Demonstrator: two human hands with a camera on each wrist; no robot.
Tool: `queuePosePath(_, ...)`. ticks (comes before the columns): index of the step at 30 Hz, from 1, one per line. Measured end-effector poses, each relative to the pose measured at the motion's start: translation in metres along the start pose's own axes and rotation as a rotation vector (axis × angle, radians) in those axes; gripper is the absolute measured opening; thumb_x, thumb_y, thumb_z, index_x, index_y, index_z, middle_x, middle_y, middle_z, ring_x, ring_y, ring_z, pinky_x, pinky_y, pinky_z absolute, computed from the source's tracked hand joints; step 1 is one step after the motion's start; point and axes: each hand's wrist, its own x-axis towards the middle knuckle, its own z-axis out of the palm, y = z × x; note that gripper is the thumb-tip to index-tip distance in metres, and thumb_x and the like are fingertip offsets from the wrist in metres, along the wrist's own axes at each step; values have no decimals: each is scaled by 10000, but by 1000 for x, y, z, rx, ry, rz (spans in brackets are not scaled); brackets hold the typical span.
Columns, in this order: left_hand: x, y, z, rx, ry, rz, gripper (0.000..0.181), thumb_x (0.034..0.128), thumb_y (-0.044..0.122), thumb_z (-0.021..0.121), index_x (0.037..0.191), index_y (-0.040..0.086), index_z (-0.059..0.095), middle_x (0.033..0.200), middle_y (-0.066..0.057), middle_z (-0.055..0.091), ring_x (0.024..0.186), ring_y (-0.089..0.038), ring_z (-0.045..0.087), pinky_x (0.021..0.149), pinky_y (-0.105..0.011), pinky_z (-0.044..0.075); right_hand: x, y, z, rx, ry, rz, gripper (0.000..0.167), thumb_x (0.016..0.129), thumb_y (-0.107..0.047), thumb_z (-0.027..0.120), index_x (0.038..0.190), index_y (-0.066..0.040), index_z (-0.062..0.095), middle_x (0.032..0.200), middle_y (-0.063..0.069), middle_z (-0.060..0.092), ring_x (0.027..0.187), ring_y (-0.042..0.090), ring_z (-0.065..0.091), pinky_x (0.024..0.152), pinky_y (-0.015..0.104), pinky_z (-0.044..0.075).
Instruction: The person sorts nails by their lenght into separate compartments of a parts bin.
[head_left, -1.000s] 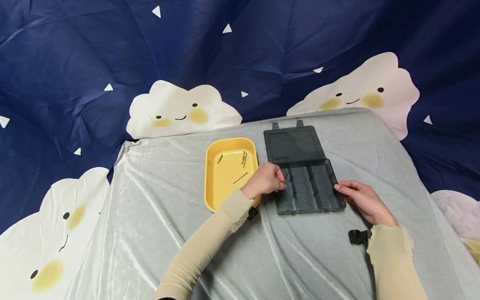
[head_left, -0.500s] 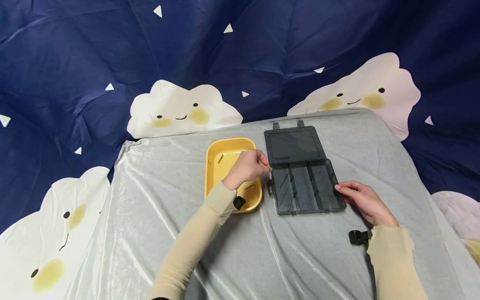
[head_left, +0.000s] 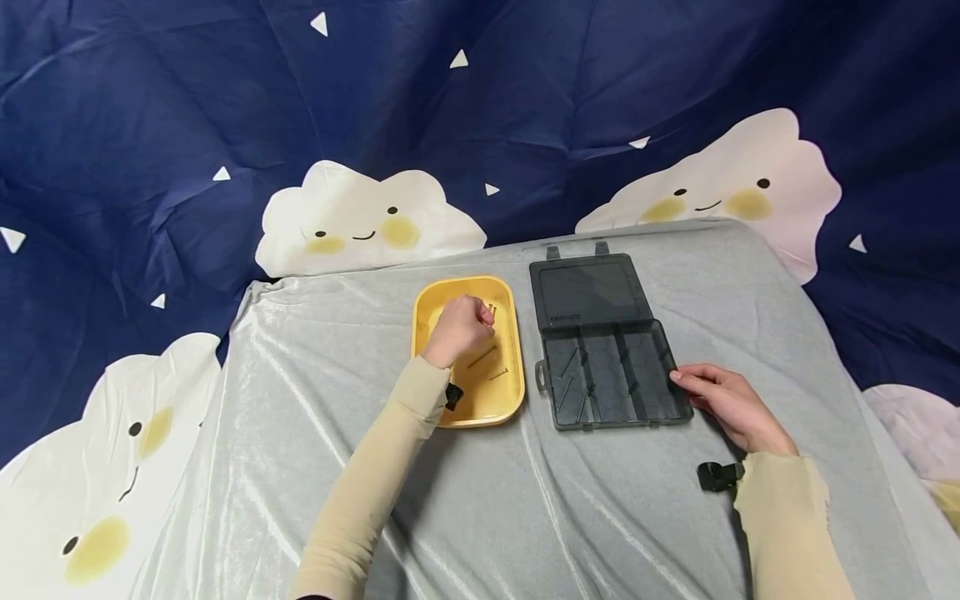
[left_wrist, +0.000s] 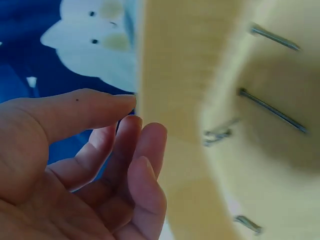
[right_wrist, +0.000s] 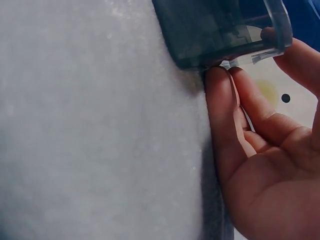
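Observation:
My left hand (head_left: 459, 327) hovers over the yellow tray (head_left: 480, 400), its fingers loosely bent. In the left wrist view its thumb and fingertips are apart with nothing between them. Several metal nails lie in the tray, among them a long nail (left_wrist: 272, 110) and a short one (left_wrist: 248, 224); whether they are threaded is too blurred to tell. My right hand (head_left: 731, 404) holds the right edge of a dark see-through compartment box (head_left: 651, 379), thumb on the rim and fingers against the side. Several nails (head_left: 567, 375) lie at the left end of the box.
The box's lid (head_left: 588, 290) is folded back flat behind it, with two latches at its far edge. A grey cloth (head_left: 315, 375) covers the table, slightly wrinkled. Behind the table hangs a dark blue curtain (head_left: 525, 100) with cloud prints.
My left hand has moved left from the box's left compartment to above the yellow tray, and its fingers have spread. My right hand has stayed at the box's edge.

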Motion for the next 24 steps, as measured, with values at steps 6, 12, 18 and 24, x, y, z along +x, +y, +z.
queuePosePath(6,3,-19,11,96,-66,-67,134,790,10,600,738,75,705,826,-74,715,795,-218,644,839,-336,527,-1,-1,0,3,-3,-2,529,910,-464,620,1244,-59,555,962,-281,539,881,-98,543,761,133,498)
queuePosePath(12,5,-30,22,105,-161,-124,129,800,18,613,751,86,712,780,-54,698,662,-168,579,670,-272,495,0,0,0,5,-9,-4,530,918,-446,617,1252,-39,552,976,-275,537,884,-100,542,763,134,498)
queuePosePath(18,6,-32,29,95,-185,-173,97,822,24,641,785,91,701,818,-60,687,612,-139,520,538,-224,404,0,-1,0,18,-9,-1,482,918,-435,623,1228,-71,569,959,-289,546,878,-92,545,756,135,497)
queuePosePath(24,7,-32,33,125,-187,-181,119,831,33,615,763,98,688,814,-61,673,637,-149,521,558,-232,402,-1,0,0,38,-9,-10,373,920,-414,628,1166,-136,599,940,-302,553,868,-94,545,747,134,496)
